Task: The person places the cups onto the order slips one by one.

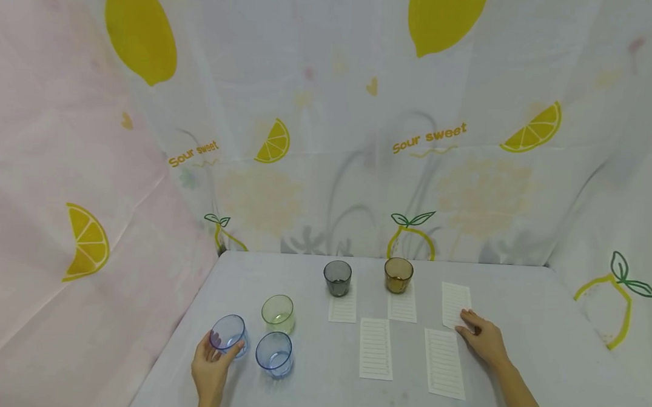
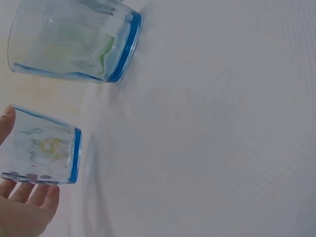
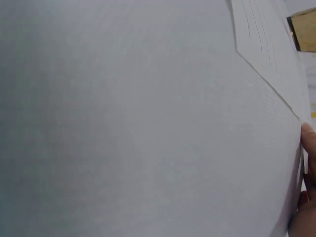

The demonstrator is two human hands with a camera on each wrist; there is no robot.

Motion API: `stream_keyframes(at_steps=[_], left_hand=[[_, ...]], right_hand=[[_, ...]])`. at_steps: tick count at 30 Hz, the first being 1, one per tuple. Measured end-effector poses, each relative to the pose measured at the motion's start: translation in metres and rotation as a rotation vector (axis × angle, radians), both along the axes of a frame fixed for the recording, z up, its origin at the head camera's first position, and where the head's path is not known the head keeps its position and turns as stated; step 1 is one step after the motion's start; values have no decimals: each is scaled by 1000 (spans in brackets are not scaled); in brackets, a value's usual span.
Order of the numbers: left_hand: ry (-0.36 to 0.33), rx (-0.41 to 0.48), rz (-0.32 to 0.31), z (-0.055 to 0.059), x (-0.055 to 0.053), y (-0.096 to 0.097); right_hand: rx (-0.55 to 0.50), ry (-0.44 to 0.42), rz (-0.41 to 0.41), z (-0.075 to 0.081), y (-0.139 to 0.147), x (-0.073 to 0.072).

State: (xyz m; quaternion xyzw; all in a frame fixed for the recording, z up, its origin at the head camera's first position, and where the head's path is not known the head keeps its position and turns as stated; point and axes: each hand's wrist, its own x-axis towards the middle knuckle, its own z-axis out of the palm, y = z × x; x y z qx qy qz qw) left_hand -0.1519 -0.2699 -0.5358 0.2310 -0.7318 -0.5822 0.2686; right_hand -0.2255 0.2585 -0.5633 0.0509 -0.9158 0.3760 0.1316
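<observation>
Head: blue glass (image 1: 229, 334), between thumb and fingers of left hand (image 1: 210, 369), gripped; right hand (image 1: 485, 340) well apart, fingers relaxed, touching lined card (image 1: 455, 301); left wrist: glass's long axis across fingertips; right wrist: fingers partly cut off.

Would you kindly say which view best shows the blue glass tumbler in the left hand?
The head view: the blue glass tumbler shows its whole round rim, with the left hand gripping it. The left wrist view shows its side larger, but the picture's edge crops it; the right wrist view misses it.
</observation>
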Motion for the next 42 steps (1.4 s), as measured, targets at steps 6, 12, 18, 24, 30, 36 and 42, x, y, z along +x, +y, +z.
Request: stream_keyframes(at_steps=[6,12,18,24,30,36,42], left_hand=[[12,18,-4,11,1,0],[34,-3,-5,23,0,2],[57,-5,-21,35,-2,4],[72,18,-38,47,-5,5],[110,49,-72,61,-8,10],[161,90,-183,75,-14,17],[174,119,-281,85,-22,26]], right_hand=[[-11,-22,5,0,2,0],[-9,-27,7,-2,2,-1],[-3,-30,-10,-2,1,-1],[-12,-62,-12,-3,1,-1],[-15,-100,-14,-5,3,-1],[-23,-91,-3,-6,3,-2],[-28,-70,-9,-7,3,-2]])
